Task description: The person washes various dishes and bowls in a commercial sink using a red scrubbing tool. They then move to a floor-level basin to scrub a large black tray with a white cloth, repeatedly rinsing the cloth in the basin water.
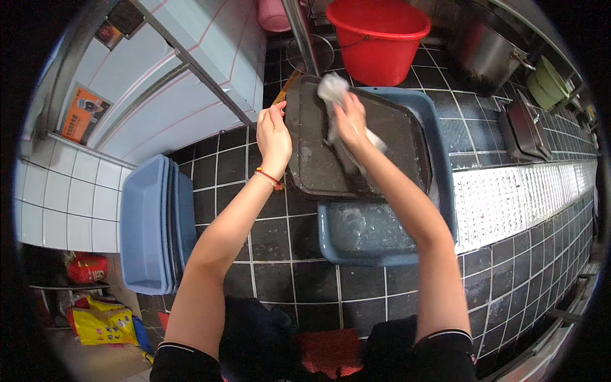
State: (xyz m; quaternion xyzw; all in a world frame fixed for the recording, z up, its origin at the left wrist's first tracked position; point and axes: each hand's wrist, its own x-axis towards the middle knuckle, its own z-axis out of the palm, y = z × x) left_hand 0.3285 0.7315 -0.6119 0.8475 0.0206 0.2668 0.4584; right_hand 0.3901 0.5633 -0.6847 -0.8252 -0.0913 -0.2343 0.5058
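Note:
A dark rectangular serving tray (398,138) lies tilted across a blue plastic tub (372,259) with sudsy water in it. My left hand (274,141) holds the tray by its left edge; some of its fingers are hidden. In my right hand (352,119) is a whitish cloth (332,88), pressed on the tray's upper face and blurred by motion. Part of the cloth trails below the hand towards the tray's near rim. Wet marks show on the tray's surface.
Behind the tub stand a red bucket (382,52) and a metal post (301,38). Nested blue tubs (145,229) lean on their sides at the left, below a film-covered cabinet (143,105). To the right are a steel stockpot (487,52), a dark metal box (522,129) and a white floor grating (489,205).

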